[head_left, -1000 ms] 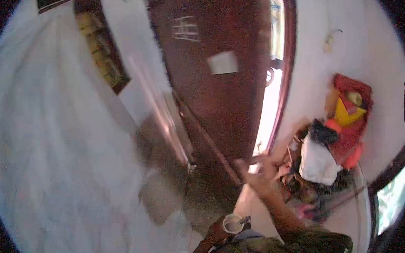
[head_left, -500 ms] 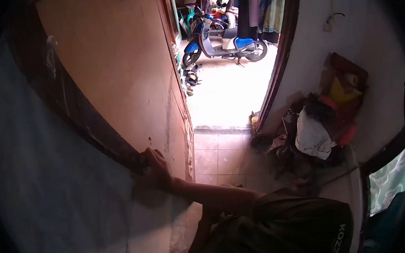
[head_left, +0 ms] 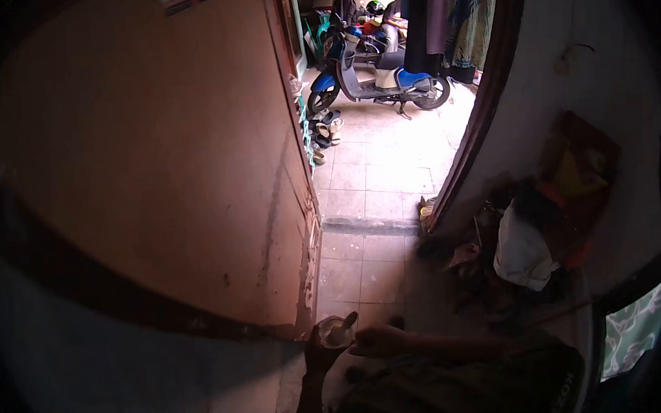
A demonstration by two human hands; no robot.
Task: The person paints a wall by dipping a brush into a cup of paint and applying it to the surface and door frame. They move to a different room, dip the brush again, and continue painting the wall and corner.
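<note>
My left hand [head_left: 321, 356] holds a small pale cup [head_left: 336, 332] from its left side, low in the middle of the view. A spoon-like utensil [head_left: 349, 320] leans out of the cup, and something light lies inside. Beside the cup's right edge is my right hand [head_left: 377, 342], its fingers curled in; the dim light hides whether it grips anything. An open wooden door [head_left: 223, 175] stands to the left of both hands.
Beyond the doorway stands a blue scooter [head_left: 384, 86], with shoes [head_left: 326, 131] along the left side and hanging cloths [head_left: 474, 16] above. A raised sill [head_left: 373, 225] crosses the floor. A white bag [head_left: 521, 251] lies among piled items at the right wall.
The door has swung open, showing the scooter outside. My right hand has left the door's edge and come down beside the cup, which is visible again.
</note>
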